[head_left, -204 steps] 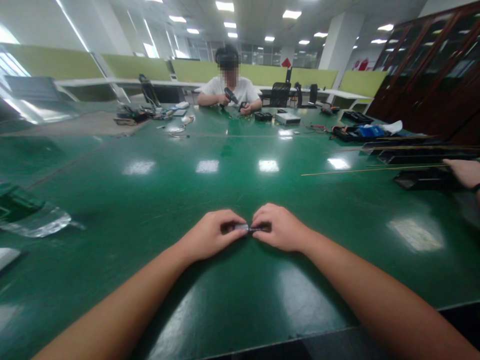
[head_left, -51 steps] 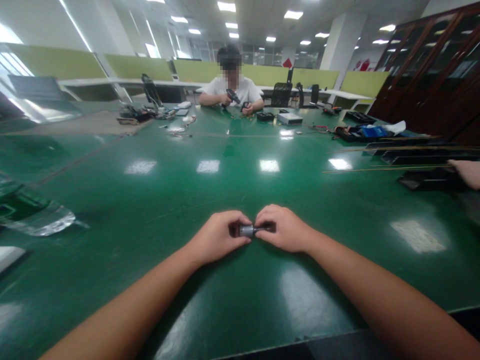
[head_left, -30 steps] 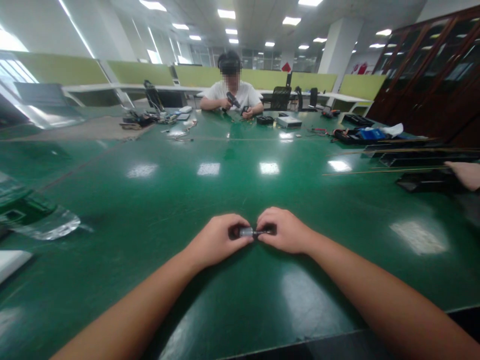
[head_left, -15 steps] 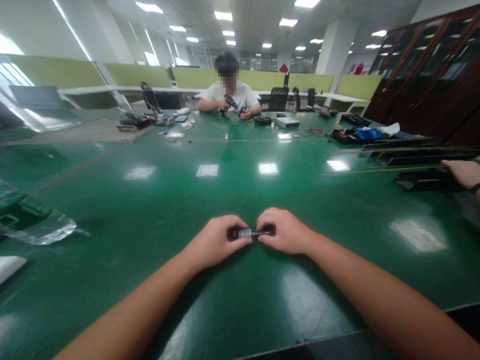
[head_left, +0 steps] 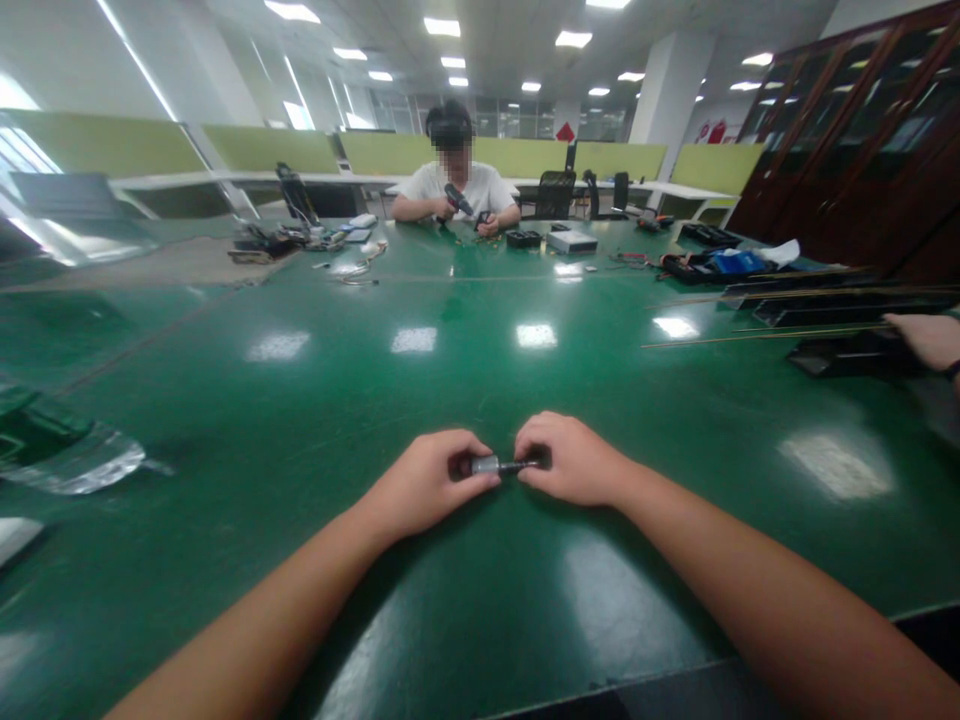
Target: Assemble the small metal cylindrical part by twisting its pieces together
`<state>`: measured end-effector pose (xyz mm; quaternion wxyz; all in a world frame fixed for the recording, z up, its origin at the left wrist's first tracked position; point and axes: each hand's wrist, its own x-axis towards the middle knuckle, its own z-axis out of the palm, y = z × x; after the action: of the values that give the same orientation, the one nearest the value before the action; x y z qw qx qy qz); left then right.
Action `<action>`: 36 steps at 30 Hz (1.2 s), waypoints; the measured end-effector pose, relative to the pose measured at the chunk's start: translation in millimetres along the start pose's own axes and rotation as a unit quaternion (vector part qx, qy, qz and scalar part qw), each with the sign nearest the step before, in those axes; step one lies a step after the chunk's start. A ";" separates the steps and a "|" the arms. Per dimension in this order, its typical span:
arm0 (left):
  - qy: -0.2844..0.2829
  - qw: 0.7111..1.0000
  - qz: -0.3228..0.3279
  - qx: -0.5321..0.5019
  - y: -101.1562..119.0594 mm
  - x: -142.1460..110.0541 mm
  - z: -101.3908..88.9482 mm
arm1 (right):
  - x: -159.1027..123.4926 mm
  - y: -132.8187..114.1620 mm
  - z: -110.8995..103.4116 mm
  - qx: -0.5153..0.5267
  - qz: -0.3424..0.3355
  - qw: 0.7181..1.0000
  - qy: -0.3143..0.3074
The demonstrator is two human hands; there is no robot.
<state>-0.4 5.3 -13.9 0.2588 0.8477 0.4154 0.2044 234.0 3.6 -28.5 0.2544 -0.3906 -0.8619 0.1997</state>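
Observation:
A small slim rod (head_left: 486,465) with a silver-grey barrel and a thinner dark end lies level between my hands, low over the table; its exact kind I cannot make out. Thumb and fingers of my left hand (head_left: 435,480) are closed around the barrel, hiding its left end. My right hand (head_left: 566,458) pinches the dark end, and its fingers cover the tip. A short stretch of the rod shows between the two hands.
The green table (head_left: 465,385) shines with light reflections. A clear plastic bottle (head_left: 97,460) lies at left. Another person's hand (head_left: 930,340) rests on black channel pieces (head_left: 847,352) at right. Opposite, a person (head_left: 454,185) holds a power drill (head_left: 457,198). A blue item (head_left: 736,262) sits far right.
My hands keep their grip on the rod, with a slightly wider gap between them. The view has shifted slightly.

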 end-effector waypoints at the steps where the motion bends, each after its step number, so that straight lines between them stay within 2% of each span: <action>1: 0.000 1.000 0.000 0.000 0.5 0.1 -0.2 | -0.1 0.0 -0.1 0.000 0.001 1.000 0.000; 15: -0.003 1.000 -0.006 -0.006 -0.7 -0.3 1.0 | -3.5 1.5 -7.6 -0.012 0.004 1.000 0.002; 36: -0.010 1.000 -0.017 -0.010 -0.6 -0.8 0.3 | -5.5 6.6 -16.4 -0.035 0.014 0.999 -0.032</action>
<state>-1.0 4.9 -14.6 0.2751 0.8401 0.4246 0.1956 250.7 5.8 -20.6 0.2103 -0.4048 -0.8704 0.1853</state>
